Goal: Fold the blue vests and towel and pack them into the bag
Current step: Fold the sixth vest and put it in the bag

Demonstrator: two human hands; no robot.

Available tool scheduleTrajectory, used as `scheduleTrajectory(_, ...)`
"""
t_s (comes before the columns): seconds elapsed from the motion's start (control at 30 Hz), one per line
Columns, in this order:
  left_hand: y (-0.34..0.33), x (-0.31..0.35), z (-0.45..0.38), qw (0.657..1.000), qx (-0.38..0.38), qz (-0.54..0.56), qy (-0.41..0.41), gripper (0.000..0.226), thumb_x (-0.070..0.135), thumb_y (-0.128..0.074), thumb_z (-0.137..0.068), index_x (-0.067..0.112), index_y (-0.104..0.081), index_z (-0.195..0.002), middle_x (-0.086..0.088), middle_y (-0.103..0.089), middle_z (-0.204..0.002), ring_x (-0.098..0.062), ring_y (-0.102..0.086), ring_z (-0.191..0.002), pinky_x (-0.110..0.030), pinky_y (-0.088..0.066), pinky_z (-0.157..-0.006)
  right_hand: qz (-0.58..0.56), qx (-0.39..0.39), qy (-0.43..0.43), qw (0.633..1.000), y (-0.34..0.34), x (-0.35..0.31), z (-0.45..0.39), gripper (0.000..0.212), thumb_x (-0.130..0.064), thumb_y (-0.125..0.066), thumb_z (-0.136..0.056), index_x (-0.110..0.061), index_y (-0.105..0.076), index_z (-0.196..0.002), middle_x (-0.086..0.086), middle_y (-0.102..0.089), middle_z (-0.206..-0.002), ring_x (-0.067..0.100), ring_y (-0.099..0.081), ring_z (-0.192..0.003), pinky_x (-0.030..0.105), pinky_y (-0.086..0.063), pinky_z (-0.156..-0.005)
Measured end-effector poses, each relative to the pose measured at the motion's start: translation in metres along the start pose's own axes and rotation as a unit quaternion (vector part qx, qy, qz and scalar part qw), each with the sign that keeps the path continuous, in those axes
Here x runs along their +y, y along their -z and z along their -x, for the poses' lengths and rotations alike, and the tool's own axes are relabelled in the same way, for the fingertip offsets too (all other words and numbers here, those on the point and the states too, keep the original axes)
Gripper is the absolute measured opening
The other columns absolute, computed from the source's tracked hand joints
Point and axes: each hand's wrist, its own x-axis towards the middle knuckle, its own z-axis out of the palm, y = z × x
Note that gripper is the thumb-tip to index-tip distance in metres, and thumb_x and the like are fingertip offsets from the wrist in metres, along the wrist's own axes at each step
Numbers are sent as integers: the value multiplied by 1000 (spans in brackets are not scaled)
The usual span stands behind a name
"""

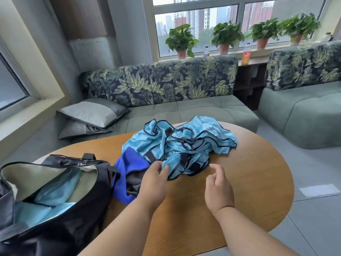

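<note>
Where vests (177,145) overlap it, the towel (129,163) is hidden.

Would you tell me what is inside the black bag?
Light blue fabric lies inside the open black bag, against its pale lining. Anything beneath that fabric is covered.

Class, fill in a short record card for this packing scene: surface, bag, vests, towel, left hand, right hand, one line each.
surface: round wooden table
bag: black bag, unzipped and open at the table's left edge, light blue fabric already inside
vests: crumpled pile of light blue vests with dark trim, unfolded, mid-table
towel: dark blue towel, unfolded, between bag and vests
left hand: left hand pinches the near edge of the vests
right hand: right hand hovers over the table, fingers loosely curled, holding nothing
</note>
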Motion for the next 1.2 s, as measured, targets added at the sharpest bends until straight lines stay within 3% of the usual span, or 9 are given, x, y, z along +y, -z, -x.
scheduleTrajectory(0.13, 41, 5, 36, 956, -32, 283, 66, 30, 25, -44, -111, 21, -73, -112, 1, -80, -103, -11, -76, -86, -43, -57, -77, 29, -46, 9, 998, 1, -1, 0, 51, -27, -51, -97, -44, -41, -144, -9, -63, -86, 16, -62, -74, 38, -55, -68)
scheduleTrajectory(0.27, 79, 4, 60, 854, -75, 504, 109, 46, 21, -30, -110, 5, -60, -142, -14, -68, -138, -31, -62, -132, -51, -39, -118, 88, -88, 37, 992, 2, -7, 11, 63, -43, -60, -92, -56, -32, -147, -16, -54, -102, 10, -59, -83, 33, -49, -73)
scheduleTrajectory(0.47, 108, 0, 85, 820, -90, 547, 142, 51, 21, -32, -104, -3, -60, -140, -24, -67, -135, -39, -66, -125, -53, -47, -106, 29, -107, 38, 993, -2, -5, 55, 73, -49, -68, -91, -66, -24, -146, -21, -54, -112, 9, -57, -104, 40, -55, -95)
scheduleTrajectory(0.6, 117, 6, 100, 796, -122, 575, 147, 57, 20, -36, -96, -6, -58, -142, -28, -60, -144, -43, -57, -135, -54, -36, -120, 14, -128, 36, 991, 2, -4, 75, 84, -47, -73, -89, -67, -18, -149, -20, -55, -113, 8, -56, -105, 39, -52, -99)
scheduleTrajectory(0.73, 122, 17, 116, 786, -157, 584, 128, 63, 21, -37, -90, -4, -56, -144, -28, -58, -145, -44, -57, -133, -55, -35, -121, 32, -187, 70, 979, 4, -11, 88, 99, -50, -78, -86, -69, -7, -152, -23, -46, -135, 8, -54, -121, 32, -47, -105)
scheduleTrajectory(0.83, 129, 24, 124, 784, -163, 587, 119, 62, 21, -37, -88, -4, -59, -140, -27, -60, -143, -44, -61, -126, -55, -37, -119, 57, -194, 89, 975, 1, -14, 94, 91, -56, -74, -88, -61, -14, -157, -20, -46, -141, 6, -53, -127, 27, -45, -106)
scheduleTrajectory(0.93, 136, 28, 129, 787, -164, 583, 117, 59, 21, -39, -86, -5, -62, -134, -28, -62, -138, -44, -66, -117, -54, -42, -114, 86, -190, 79, 975, -4, -16, 96, 72, -59, -68, -91, -52, -33, -154, -16, -57, -129, 6, -58, -111, 22, -47, -89)
scheduleTrajectory(1.07, 147, 28, 135, 789, -168, 584, 96, 64, 22, -42, -84, -4, -56, -142, -27, -58, -144, -43, -61, -122, -56, -36, -120, 158, -190, 89, 965, -5, -18, 98, 26, -54, -64, -95, -38, -68, -114, -14, -64, -107, 6, -61, -91, 29, -54, -82)
scheduleTrajectory(1.2, 158, 28, 140, 778, -169, 599, 82, 60, 23, -39, -87, 2, -57, -140, -25, -61, -138, -42, -67, -114, -53, -52, -105, 129, -173, 97, 972, 3, -20, 101, 19, -43, -58, -103, -32, -65, -89, -12, -65, -93, 7, -61, -84, 33, -54, -77)
